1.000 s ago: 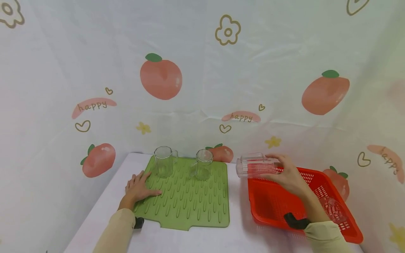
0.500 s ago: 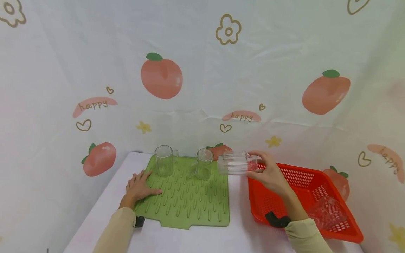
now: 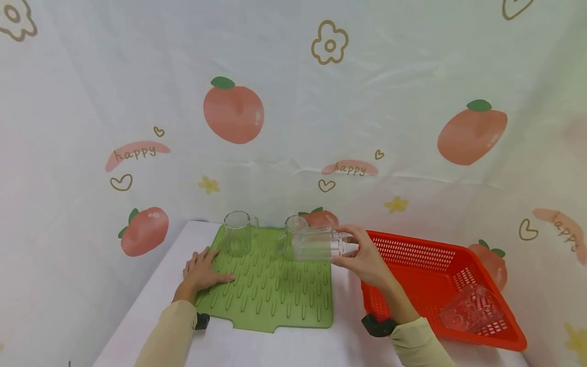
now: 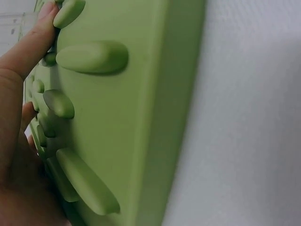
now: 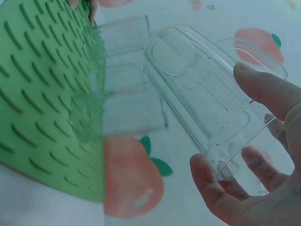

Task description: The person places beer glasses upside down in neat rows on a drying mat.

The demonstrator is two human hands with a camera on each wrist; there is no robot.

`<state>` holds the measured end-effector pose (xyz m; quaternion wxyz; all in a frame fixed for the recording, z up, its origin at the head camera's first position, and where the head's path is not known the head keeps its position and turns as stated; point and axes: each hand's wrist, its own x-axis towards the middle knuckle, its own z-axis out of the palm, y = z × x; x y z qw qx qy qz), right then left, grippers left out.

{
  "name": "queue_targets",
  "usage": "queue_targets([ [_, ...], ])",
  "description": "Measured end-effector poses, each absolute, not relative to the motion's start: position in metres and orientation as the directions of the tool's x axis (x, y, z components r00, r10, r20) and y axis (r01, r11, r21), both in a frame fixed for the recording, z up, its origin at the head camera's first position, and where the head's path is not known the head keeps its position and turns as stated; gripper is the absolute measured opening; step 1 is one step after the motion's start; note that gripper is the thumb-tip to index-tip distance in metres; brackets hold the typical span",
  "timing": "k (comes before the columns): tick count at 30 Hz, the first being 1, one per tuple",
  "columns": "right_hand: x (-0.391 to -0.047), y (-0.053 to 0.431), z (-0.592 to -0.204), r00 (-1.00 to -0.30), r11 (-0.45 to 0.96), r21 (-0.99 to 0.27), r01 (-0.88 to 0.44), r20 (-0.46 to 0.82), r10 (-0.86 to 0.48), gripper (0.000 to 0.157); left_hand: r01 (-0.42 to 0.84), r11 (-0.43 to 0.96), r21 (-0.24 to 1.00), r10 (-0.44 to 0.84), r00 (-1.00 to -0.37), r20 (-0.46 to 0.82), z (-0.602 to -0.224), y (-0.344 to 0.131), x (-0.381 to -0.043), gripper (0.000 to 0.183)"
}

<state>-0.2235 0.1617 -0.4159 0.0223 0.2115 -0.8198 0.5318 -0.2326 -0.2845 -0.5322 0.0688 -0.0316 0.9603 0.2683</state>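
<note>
A clear mug (image 3: pixel 314 245) lies sideways in the grip of my right hand (image 3: pixel 369 262), its thumb and fingers around one end. It hangs above the back right of the green drying mat (image 3: pixel 266 300). Behind it, partly hidden, stands a second clear mug (image 3: pixel 295 223). Another clear mug (image 3: pixel 238 237) is upright at the back left of the mat, handle to the right. My left hand (image 3: pixel 202 272) rests spread on the mat's left edge. In the left wrist view its thumb (image 4: pixel 33 47) touches the mat's ridges.
A red perforated basket (image 3: pixel 440 285) sits on the right of the white table (image 3: pixel 316 349). Clear glassware (image 3: pixel 472 308) lies at its near right end. A white curtain (image 3: pixel 284 127) printed with fruit rises close behind the mat and basket.
My right hand has carried the sideways mug left, from over the basket's back left corner to over the mat. My left hand has stayed in place.
</note>
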Motion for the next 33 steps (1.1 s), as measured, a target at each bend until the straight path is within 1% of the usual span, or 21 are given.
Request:
queue_targets([
  [6,-0.221,0.144,-0.423,-0.902,0.304,-0.878,-0.37,0.262,-0.343,0.065,-0.1,0.85,0.518,-0.02,-0.987,-0.158,-0.536,-0.288,-0.235,0.114],
  [11,-0.22,0.131,-0.428,-0.903,0.3,-0.883,-0.361,0.25,-0.35,0.063,-0.099,0.846,0.523,-0.014,-0.986,-0.165,-0.536,-0.291,-0.236,0.107],
  [18,-0.219,0.111,-0.434,-0.895,0.27,-0.887,-0.375,0.271,-0.353,0.064,-0.102,0.836,0.539,-0.012,-0.986,-0.168,-0.536,-0.292,-0.239,0.096],
  [25,-0.214,0.088,-0.444,-0.915,0.274,-0.907,-0.318,0.219,-0.339,0.067,-0.117,0.821,0.559,-0.03,-0.986,-0.163,-0.538,-0.291,-0.238,0.09],
  [33,-0.208,0.07,-0.46,-0.931,0.26,-0.927,-0.272,0.185,-0.314,0.066,-0.11,0.845,0.523,-0.018,-0.984,-0.177,-0.541,-0.288,-0.238,0.083],
])
